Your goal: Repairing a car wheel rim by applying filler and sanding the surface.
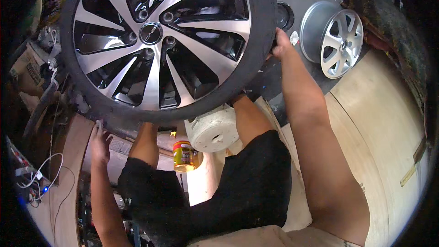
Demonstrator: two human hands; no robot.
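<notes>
Black-tyred, silver-spoked round metal wheel (150, 33): right hand (281, 45) is gripping its right edge; left hand (100, 145) is hovering near its lower-left edge, loosely spread.

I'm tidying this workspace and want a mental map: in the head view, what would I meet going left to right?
Blue light, left hand, wheel's centre cap, yellow can, right hand, bare silver rim.
</notes>
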